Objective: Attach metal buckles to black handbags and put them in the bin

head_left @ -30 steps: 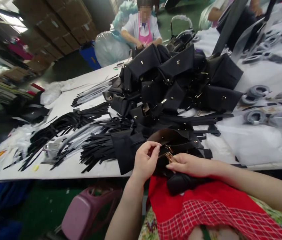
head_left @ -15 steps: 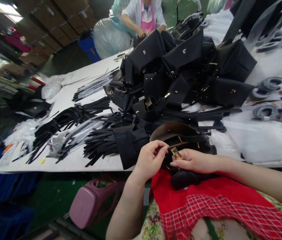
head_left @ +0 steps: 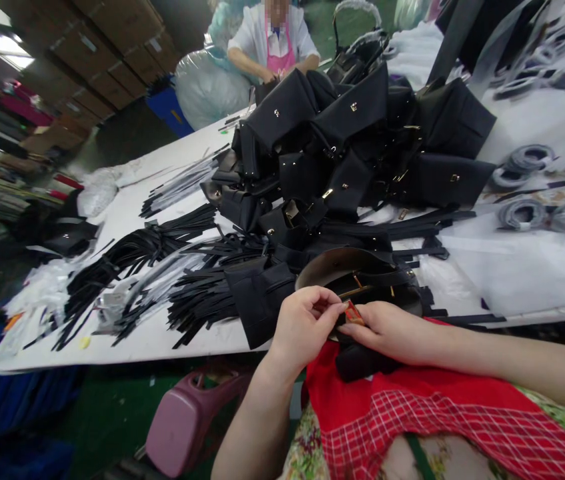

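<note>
My right hand (head_left: 387, 327) is closed, with the thumb and fingers pinching a small rectangular gold-coloured metal clasp (head_left: 353, 313), whose face shines red. Close against its left side, my left hand (head_left: 307, 320) holds thumb and forefinger together in a pinch; whatever lies between the fingertips is too small to make out. Just behind both hands an open black handbag (head_left: 327, 265) with a brown-grey inside rests at the table edge. Part of the bag, dark and rounded, hangs below my hands against the red apron (head_left: 332, 387).
A heap of black handbags (head_left: 282, 107) fills the table's middle. Black straps (head_left: 197, 300) lie in bundles to the left beside a flat black piece (head_left: 257, 300). Coiled grey tubing (head_left: 522, 213) is at right. Across the table stands a co-worker (head_left: 277, 47). A pink stool (head_left: 175, 427) is below.
My left fingertips have moved right, up to the clasp in my right hand. The clasp's face now looks red rather than pale. The whole view has shifted slightly.
</note>
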Available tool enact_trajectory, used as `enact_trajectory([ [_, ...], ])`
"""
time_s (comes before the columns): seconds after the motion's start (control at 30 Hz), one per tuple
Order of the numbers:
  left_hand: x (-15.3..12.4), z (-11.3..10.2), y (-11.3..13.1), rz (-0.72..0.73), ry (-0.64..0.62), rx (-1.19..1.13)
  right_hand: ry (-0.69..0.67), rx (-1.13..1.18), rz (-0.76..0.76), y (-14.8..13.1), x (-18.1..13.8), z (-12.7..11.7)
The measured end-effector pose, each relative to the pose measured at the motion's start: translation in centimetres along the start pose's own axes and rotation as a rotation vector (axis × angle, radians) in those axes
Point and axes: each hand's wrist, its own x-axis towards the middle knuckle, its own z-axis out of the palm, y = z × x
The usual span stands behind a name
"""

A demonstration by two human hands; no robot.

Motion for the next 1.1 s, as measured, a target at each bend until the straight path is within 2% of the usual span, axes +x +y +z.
enact_trajectory([
  [0.27,-1.2,0.5,1.2,0.211,-0.031,0.349,0.032,0.101,-0.076,1.0,-0.3,0.3],
  [0.4,-2.2,1.0,2.2,0.307,-0.074,0.363,0.025,0.176,-0.113,1.7,0.0,0.6],
  [0.53,-2.0,1.8,1.8,0.282,0.049,0.304,0.057,0.179,-0.12,1.5,-0.1,0.4],
  [0.73,-1.1,2.4,0.4,0.095,0.127,0.082,0.191,0.03,-0.153,1.1,-2.5,-1.0],
  [0.87,-0.8,2.7,-0.1,0.028,0.099,0.003,0.092,0.196,-0.083,2.4,-2.8,-1.1],
  [0.97,-0.9,3.1,0.1,0.081,0.159,0.097,0.062,0.315,0.008,3.2,-2.1,-0.7],
  [1.1,-1.1,3.7,0.8,0.274,0.234,0.323,0.079,0.358,0.066,3.5,-1.5,-0.3],
])
